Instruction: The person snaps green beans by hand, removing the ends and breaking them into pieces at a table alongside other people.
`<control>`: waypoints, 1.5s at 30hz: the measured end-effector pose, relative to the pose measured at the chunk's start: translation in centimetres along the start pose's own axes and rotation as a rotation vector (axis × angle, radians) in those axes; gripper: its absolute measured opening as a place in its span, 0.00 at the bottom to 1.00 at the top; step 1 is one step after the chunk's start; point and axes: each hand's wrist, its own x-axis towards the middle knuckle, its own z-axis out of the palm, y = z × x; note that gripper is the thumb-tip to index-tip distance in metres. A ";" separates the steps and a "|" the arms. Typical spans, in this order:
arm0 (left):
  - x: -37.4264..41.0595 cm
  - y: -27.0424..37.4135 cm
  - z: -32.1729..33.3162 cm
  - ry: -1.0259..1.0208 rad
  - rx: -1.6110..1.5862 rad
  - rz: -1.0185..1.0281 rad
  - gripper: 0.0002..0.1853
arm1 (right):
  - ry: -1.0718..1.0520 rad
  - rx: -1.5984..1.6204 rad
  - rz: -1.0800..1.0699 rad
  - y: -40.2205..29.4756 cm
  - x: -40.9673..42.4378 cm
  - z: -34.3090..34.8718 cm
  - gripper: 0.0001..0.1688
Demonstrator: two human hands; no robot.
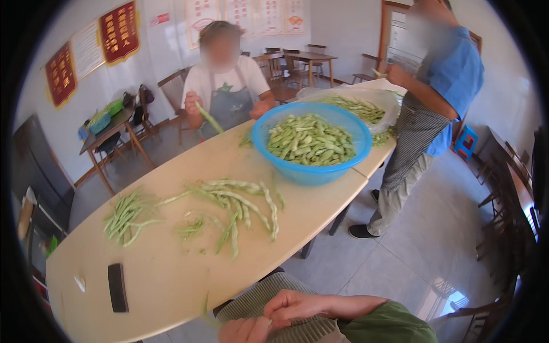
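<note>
At the bottom of the head view, my left hand (245, 330) holds a long green bean (206, 309) over my striped apron. The bean's thin end sticks out past the fingers beside the table edge. My right hand (292, 306) meets the left hand, its fingers pinched on the bean's other end, which is mostly hidden. Before me on the table (158, 278) lies a loose spread of long green beans (246, 201). Small green scraps (191, 228) lie next to them, and a pile of thinner beans (128, 216) is further left.
A blue plastic basin (313, 171) full of broken bean pieces (311, 141) stands on the table, with a clear plastic bag of beans (360, 107) behind it. A dark phone-like slab (117, 287) lies near left. Seated opposite and standing right, two people (231, 90) (441, 81) hold beans.
</note>
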 end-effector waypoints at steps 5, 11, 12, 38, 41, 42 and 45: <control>0.3 -0.1 -0.4 0.073 -0.015 0.000 0.04 | 0.081 0.219 0.079 1.0 0.6 0.1 0.10; -0.5 -2.7 1.7 0.176 0.080 0.153 0.12 | 0.083 0.476 0.080 1.3 1.2 0.1 0.10; -0.8 -2.7 1.9 0.184 0.058 0.104 0.09 | 0.105 0.496 0.078 1.0 1.3 0.3 0.11; -0.1 -4.5 -0.6 0.651 -0.955 -0.491 0.14 | 0.424 -0.156 0.030 -2.4 5.1 0.6 0.11; 0.8 -4.4 -1.4 0.602 -1.134 -0.549 0.19 | 0.555 -0.607 -0.284 -5.3 7.6 -2.3 0.09; 0.8 -4.5 -1.5 0.599 -1.202 -0.563 0.19 | 0.613 -0.873 -0.400 -6.2 8.8 -3.1 0.09; 0.7 -4.9 -1.6 0.617 -1.366 -0.601 0.17 | 0.557 -0.950 -0.506 -6.7 9.2 -1.8 0.14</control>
